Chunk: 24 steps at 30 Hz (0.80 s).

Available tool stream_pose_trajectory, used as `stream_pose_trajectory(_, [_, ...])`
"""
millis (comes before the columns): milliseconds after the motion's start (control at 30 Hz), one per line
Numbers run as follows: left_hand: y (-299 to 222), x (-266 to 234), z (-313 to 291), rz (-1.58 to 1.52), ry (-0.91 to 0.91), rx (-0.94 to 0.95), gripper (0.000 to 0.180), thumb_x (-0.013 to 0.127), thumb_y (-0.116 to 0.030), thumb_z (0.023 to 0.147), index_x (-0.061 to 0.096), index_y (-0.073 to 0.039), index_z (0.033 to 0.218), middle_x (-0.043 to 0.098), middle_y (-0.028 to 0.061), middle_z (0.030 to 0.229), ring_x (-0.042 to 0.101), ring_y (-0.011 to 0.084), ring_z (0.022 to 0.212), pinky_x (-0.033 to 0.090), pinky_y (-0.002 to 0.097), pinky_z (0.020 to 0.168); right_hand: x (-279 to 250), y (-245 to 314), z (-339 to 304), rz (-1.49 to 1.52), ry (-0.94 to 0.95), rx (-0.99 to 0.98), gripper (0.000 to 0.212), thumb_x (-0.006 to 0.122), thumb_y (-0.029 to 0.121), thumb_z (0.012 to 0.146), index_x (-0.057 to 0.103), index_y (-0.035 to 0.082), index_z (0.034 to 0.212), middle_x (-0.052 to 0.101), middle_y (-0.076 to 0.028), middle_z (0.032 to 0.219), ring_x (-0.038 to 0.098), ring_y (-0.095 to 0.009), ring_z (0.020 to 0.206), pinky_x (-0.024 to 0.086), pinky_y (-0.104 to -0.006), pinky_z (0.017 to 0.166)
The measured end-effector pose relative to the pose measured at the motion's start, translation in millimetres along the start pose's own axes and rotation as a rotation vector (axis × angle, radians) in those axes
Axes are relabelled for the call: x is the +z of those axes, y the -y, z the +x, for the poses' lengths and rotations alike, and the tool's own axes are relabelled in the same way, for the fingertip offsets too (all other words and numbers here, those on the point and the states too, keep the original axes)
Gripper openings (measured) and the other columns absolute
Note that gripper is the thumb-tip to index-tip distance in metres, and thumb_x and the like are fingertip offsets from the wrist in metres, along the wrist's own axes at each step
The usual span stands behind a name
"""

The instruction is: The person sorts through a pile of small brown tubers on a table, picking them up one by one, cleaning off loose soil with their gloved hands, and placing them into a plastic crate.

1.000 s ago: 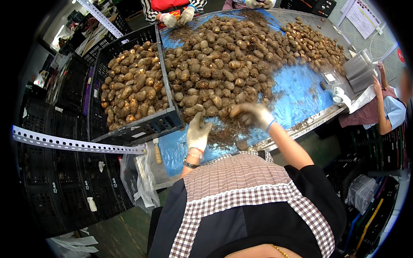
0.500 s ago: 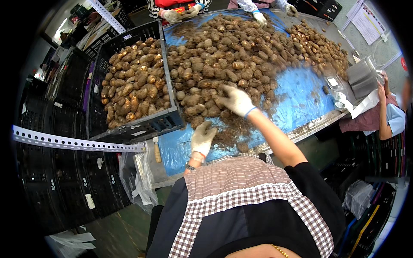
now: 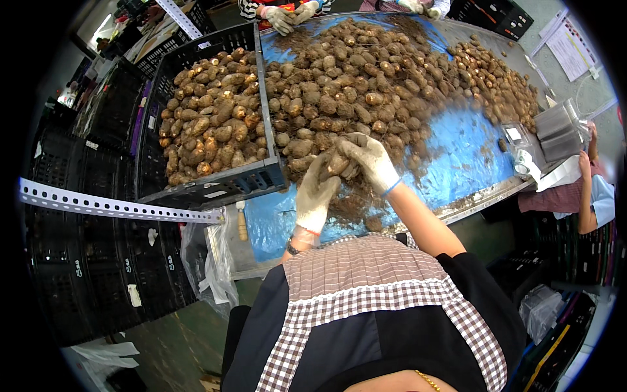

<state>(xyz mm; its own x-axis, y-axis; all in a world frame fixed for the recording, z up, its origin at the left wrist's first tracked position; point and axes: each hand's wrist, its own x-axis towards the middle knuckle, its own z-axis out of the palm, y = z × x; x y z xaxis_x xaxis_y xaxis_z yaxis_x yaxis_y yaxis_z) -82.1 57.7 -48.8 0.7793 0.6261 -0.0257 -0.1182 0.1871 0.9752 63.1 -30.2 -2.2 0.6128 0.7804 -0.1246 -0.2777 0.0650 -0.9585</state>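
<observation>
Both my hands wear pale, soiled work gloves and meet at the near edge of a big heap of brown, hairy taro corms [image 3: 366, 72]. Between them is one taro corm [image 3: 337, 163]. My left hand [image 3: 316, 196] is closed around its near left side, and my right hand [image 3: 371, 161] grips it from the right with bent fingers. Part of the corm is hidden by the gloves. Left of the heap, a black plastic crate [image 3: 215, 186] is filled with cleaner-looking taro corms [image 3: 212, 124].
Blue sheeting [image 3: 464, 144] covers the table, with loose root fibres [image 3: 353, 212] near me. A wooden-handled tool [image 3: 241, 222] lies beside the crate. Across the table are co-workers' gloved hands [image 3: 281, 19]. Another person [image 3: 562, 189] stands right, by a grey container [image 3: 558, 134].
My hands were apart, the right reaching over the heap. They have come together around a taro corm. Across the table, the co-workers' gloved hands have shifted.
</observation>
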Motion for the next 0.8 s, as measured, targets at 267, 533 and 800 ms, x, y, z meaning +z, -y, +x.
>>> stream_pose_trajectory(267, [-38.0, 9.7, 3.2, -0.165, 0.129, 0.001, 0.044, 0.060, -0.017, 0.096, 0.050, 0.008, 0.131, 0.063, 0.0156, 0.118, 0.065, 0.0152, 0.089, 0.054, 0.0266, 0.068, -2.1, 22.0, -17.1, 0.137, -0.021, -0.003, 0.025, 0.063, 0.022, 0.094, 0.062, -0.001, 0.105, 0.066, -0.005, 0.083, 0.061, -0.009, 0.058, 0.049, -0.0222, 0.050])
stream_pose_trajectory(533, [-55.7, 6.5, 1.3, -0.167, 0.115, -0.101, 0.040, 0.058, -0.019, 0.097, 0.054, 0.006, 0.128, 0.069, 0.0131, 0.102, 0.067, 0.0121, 0.074, 0.053, 0.0201, 0.062, -2.4, 6.4, -13.0, 0.316, -0.034, -0.027, 0.029, 0.059, 0.025, 0.096, 0.062, -0.001, 0.110, 0.068, -0.007, 0.084, 0.062, -0.011, 0.057, 0.049, -0.0208, 0.050])
stream_pose_trajectory(800, [-76.4, -76.3, 46.0, -0.976, 0.278, 0.285, 0.041, 0.048, -0.027, 0.101, 0.049, -0.001, 0.133, 0.056, 0.0237, 0.129, 0.058, 0.0343, 0.118, 0.055, 0.0465, 0.093, -32.7, -19.0, 4.1, -0.041, -0.033, 0.020, 0.032, 0.061, 0.020, 0.096, 0.061, -0.005, 0.116, 0.069, -0.011, 0.091, 0.064, -0.013, 0.064, 0.054, -0.0248, 0.059])
